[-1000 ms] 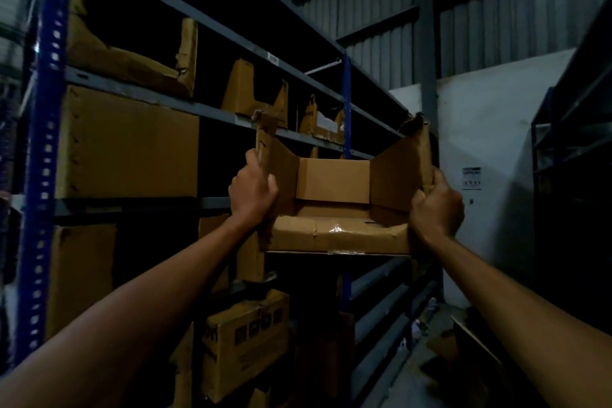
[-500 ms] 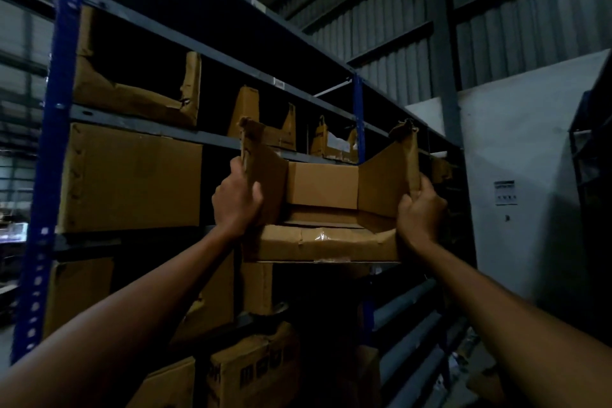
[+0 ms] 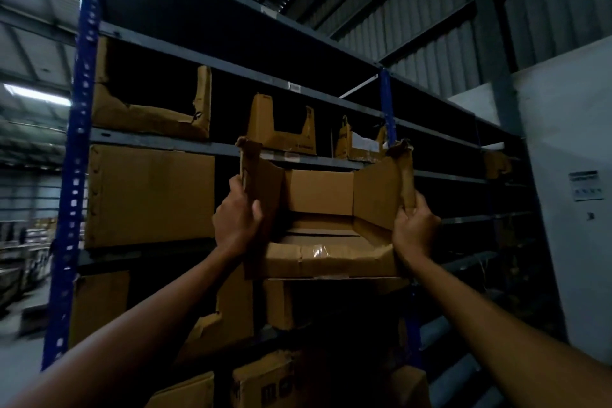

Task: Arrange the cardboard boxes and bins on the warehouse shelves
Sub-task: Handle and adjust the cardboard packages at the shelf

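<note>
Both hands hold the box (image 3: 323, 258) up before the rack (image 3: 78, 175). The left hand (image 3: 236, 222) curls round its left wall with the thumb inside, and the right hand (image 3: 415, 230) grips the torn right wall near the front corner. Over the last second the box has climbed against the rack, and its ragged wall tops now overlap the beam (image 3: 165, 140) under the cut-down bins (image 3: 281, 134). That suggests the lift to a shelf is under way, though the box seems to rest on nothing yet. It hangs between the hands, just right of the big closed carton (image 3: 149, 195).
</note>
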A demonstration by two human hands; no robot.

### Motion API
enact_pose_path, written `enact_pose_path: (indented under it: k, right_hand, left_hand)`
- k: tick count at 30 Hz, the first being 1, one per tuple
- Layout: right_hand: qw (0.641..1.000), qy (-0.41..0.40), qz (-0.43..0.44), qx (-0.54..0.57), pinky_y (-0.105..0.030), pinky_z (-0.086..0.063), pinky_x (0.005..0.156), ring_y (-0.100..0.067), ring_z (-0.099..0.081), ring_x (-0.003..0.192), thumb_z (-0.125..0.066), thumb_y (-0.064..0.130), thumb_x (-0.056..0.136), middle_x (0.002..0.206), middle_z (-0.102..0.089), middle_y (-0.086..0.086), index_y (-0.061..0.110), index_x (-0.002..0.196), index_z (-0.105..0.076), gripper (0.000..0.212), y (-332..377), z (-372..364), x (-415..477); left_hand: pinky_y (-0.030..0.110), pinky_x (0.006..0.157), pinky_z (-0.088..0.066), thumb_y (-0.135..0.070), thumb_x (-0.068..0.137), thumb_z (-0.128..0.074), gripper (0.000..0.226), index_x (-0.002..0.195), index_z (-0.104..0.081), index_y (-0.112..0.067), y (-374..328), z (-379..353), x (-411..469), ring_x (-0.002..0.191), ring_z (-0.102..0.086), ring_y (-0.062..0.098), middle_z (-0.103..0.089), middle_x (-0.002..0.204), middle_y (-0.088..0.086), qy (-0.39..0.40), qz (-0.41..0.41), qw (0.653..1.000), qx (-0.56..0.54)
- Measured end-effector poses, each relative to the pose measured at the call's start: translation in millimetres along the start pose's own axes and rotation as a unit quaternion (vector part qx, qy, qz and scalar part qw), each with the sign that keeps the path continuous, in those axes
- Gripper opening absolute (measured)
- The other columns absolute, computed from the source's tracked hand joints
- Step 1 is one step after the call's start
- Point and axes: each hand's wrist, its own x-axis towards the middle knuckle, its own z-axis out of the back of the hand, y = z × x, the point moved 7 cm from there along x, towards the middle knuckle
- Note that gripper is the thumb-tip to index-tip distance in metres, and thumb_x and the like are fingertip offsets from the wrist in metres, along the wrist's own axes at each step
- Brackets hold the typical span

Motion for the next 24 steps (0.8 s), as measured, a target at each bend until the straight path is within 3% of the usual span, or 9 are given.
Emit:
enact_pose_path:
  k: [5,13,16,18,22,24]
  right_hand:
    - [1.0,0.021,0.008,-0.021,-0.046,-0.058,0.065,-0.03,-0.064,0.072,-0.054,0.012,0.091,0.08,-0.066,-0.012,0.018,0.123,-0.058,0.033,-20,-22,15]
    - [0.998,0.052,-0.004,-0.026,-0.033,-0.051,0.056,-0.022,-0.054,0.062,-0.051,0.013,0.096,0.08,-0.063,-0.01,0.014,0.13,-0.052,0.034,-61,-41,32]
    - [0.995,0.081,-0.01,-0.054,-0.029,-0.042,0.054,-0.021,-0.049,0.063,-0.05,0.013,0.097,0.08,-0.058,-0.007,0.012,0.131,-0.047,0.034,-75,-50,35]
    - [0.993,0.101,-0.009,-0.063,-0.032,-0.044,0.056,-0.024,-0.053,0.068,-0.049,0.014,0.097,0.087,-0.061,-0.012,0.009,0.13,-0.044,0.034,-78,-57,37]
    - [0.986,0.135,0.002,-0.099,-0.034,-0.044,0.061,-0.034,-0.063,0.085,-0.047,0.02,0.099,0.101,-0.065,-0.019,0.01,0.14,-0.033,0.045,-85,-78,40]
    - [0.984,0.144,0.013,-0.106,-0.033,-0.041,0.06,-0.033,-0.063,0.083,-0.045,0.024,0.1,0.099,-0.065,-0.017,0.012,0.148,-0.022,0.054,-85,-89,42]
  left_hand:
    - [0.033,0.066,-0.045,-0.02,0.089,-0.062,0.047,0.129,-0.039,-0.008,-1,-14,-4,0.095,-0.063,0.03,-0.062,0.11,0.012,0.001,-0.009,1.0,0.022]
    - [0.031,0.067,-0.047,-0.03,0.082,-0.068,0.053,0.124,-0.042,-0.011,-19,-39,-3,0.102,-0.052,0.02,-0.046,0.122,0.008,-0.011,-0.042,0.998,0.054]
    - [0.034,0.076,-0.051,-0.028,0.081,-0.07,0.062,0.132,-0.039,-0.009,-21,-54,-7,0.118,-0.046,0.024,-0.037,0.137,0.01,-0.02,-0.03,0.996,0.078]
    - [0.038,0.084,-0.052,-0.024,0.081,-0.07,0.066,0.136,-0.037,-0.009,-21,-61,-8,0.128,-0.039,0.026,-0.03,0.144,0.01,-0.024,-0.018,0.996,0.08]
    - [0.043,0.092,-0.05,-0.021,0.082,-0.07,0.07,0.14,-0.033,-0.01,-14,-73,-1,0.134,-0.033,0.028,-0.026,0.148,0.011,-0.028,0.004,0.995,0.093]
    - [0.044,0.094,-0.049,-0.021,0.082,-0.07,0.078,0.146,-0.026,-0.01,-9,-77,4,0.136,-0.029,0.029,-0.022,0.15,0.012,-0.033,0.004,0.995,0.098]
